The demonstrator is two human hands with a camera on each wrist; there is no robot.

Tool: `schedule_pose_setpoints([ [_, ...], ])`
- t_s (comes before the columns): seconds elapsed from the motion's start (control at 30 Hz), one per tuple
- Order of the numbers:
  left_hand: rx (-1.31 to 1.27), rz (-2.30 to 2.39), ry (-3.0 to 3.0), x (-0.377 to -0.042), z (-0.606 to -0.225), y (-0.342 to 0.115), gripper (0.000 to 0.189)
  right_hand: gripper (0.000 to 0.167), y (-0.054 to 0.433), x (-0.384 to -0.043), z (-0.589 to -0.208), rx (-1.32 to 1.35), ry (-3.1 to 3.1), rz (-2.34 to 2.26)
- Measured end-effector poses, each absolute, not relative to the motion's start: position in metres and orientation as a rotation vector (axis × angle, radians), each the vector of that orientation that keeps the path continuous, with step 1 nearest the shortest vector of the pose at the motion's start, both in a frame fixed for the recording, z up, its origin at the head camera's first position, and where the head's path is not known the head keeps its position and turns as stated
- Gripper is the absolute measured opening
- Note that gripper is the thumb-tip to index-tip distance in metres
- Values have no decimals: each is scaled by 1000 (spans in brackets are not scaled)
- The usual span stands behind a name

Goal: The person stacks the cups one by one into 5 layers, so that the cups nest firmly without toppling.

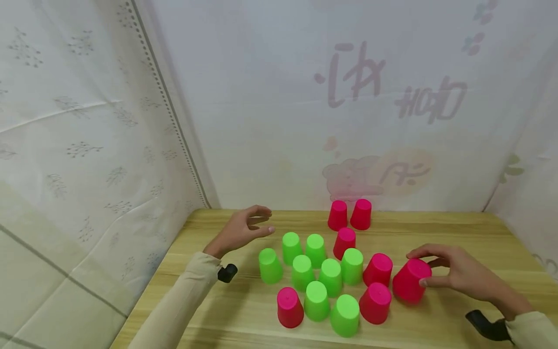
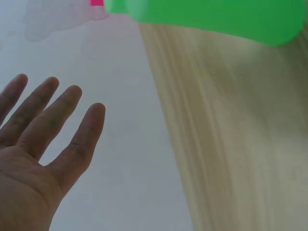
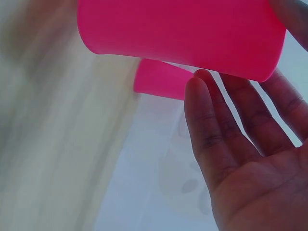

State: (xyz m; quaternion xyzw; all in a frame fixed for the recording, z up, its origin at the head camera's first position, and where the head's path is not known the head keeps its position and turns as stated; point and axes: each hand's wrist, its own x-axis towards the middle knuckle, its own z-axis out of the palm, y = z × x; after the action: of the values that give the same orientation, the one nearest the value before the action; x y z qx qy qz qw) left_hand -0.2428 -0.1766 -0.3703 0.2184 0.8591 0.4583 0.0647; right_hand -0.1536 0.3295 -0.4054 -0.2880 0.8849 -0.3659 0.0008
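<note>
Around the top of a pink cup (image 1: 410,283), turned mouth down, are the thumb and fingers of my right hand (image 1: 462,274). From the right wrist view, the thumb lies against that pink cup (image 3: 180,33) and the fingers reach along its far side. My left hand (image 1: 241,229) holds nothing and hovers over the table left of the green cups. Its fingers are spread apart in the left wrist view, clear of a green cup (image 2: 216,17). Closest to it stand a green cup (image 1: 291,248) and another green cup (image 1: 271,266), both upside down.
Several more green cups (image 1: 330,278) and pink cups (image 1: 376,304) stand upside down in a loose cluster on the wooden table (image 1: 235,310). Two pink cups (image 1: 361,214) are near the back edge. A printed white curtain (image 1: 261,121) hangs behind the table.
</note>
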Motion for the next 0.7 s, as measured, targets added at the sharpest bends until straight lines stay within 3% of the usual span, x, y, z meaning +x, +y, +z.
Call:
schedule_pose_setpoints([
  [0.37, 694, 1367, 2617, -218, -400, -190, 55, 39, 322, -191, -368, -960, 2831, -1113],
  [0.7, 693, 1398, 2592, -200, -422, -201, 51, 38, 294, -225, -335, -844, 2819, -1069],
])
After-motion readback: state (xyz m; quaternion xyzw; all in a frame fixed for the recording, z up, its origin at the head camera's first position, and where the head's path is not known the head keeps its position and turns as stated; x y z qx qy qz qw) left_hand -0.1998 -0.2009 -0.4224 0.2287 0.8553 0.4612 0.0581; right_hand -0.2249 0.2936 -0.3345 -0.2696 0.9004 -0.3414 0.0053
